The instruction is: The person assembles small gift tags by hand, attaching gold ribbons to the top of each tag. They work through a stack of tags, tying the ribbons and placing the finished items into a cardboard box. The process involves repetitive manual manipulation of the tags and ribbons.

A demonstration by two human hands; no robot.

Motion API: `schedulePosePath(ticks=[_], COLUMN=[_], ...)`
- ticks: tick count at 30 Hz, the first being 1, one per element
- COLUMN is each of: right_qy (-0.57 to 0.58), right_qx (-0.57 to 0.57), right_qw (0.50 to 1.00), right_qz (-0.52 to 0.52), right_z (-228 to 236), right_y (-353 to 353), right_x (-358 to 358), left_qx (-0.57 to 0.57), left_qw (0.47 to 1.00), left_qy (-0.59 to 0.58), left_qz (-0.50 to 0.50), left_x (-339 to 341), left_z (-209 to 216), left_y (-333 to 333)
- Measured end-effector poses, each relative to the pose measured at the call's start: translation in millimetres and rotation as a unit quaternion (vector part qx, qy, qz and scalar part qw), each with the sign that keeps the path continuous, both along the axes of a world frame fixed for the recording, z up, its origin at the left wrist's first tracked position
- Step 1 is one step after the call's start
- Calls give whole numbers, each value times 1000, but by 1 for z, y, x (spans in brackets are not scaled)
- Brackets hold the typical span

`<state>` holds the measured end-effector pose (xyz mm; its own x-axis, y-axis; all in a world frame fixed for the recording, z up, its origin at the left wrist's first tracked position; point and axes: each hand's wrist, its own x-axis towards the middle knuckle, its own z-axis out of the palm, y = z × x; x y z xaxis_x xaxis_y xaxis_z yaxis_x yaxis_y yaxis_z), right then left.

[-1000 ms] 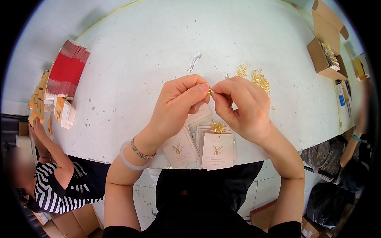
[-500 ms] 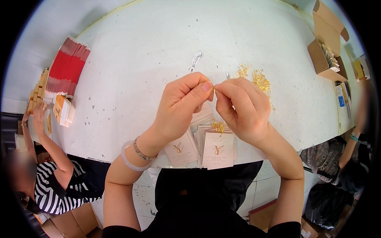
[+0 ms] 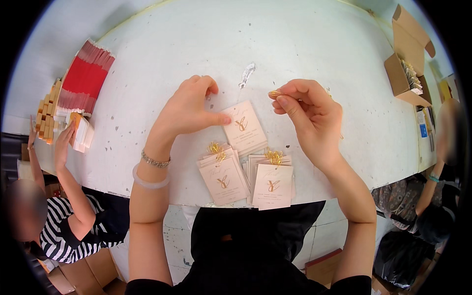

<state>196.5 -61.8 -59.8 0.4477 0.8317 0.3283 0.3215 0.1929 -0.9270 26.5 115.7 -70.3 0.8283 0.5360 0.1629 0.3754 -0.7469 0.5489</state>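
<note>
Between thumb and fingers, my right hand (image 3: 314, 113) pinches a small gold safety pin (image 3: 275, 93) above the table. My left hand (image 3: 189, 105) is open and curved, its thumb at the left edge of the top square hang tag (image 3: 246, 130) in a cream pile. Nearer to me lie two more tag stacks, a left stack (image 3: 224, 183) and a right stack (image 3: 273, 187). Gold pins (image 3: 215, 147) gather at the top of the left stack, and more gold pins (image 3: 274, 157) at the right one. My right hand hides most of the loose pin pile.
A silvery crumpled strip (image 3: 248, 73) lies beyond the tags on the white table (image 3: 187, 44). Red packets (image 3: 86, 76) and yellowish blocks (image 3: 47, 113) are at far left, beside a co-worker's hands (image 3: 63, 140). An open cardboard box (image 3: 403, 81) stands at the right.
My hands have parted: the left moved left and opened over the tags, the right moved slightly right, keeping the pin. The far tag pile and left stack's pins are now uncovered.
</note>
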Motion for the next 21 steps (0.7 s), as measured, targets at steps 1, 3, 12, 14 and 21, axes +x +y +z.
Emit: schedulePosePath(ticks=[1,3,12,14,21], right_qy=[8,23,-3,-34,-65], right_qx=[7,22,-75,-78,-103], right_qw=[1000,999,996,995,989], right_qz=[-13,-37,-53,-52,-88], right_z=[-3,-10,7,10,18], right_y=[2,7,21,24,37], right_x=[0,-1,-7,-14,-20], left_qx=[-61,-179,-136,-69,-221], left_qw=[997,978,990,997,966], left_qy=[37,111,43,-21,-123], left_qz=[-3,-8,-12,10,46], left_x=[2,7,9,13,15], left_z=[0,6,5,2,9], left_y=[4,11,-3,-10,-15])
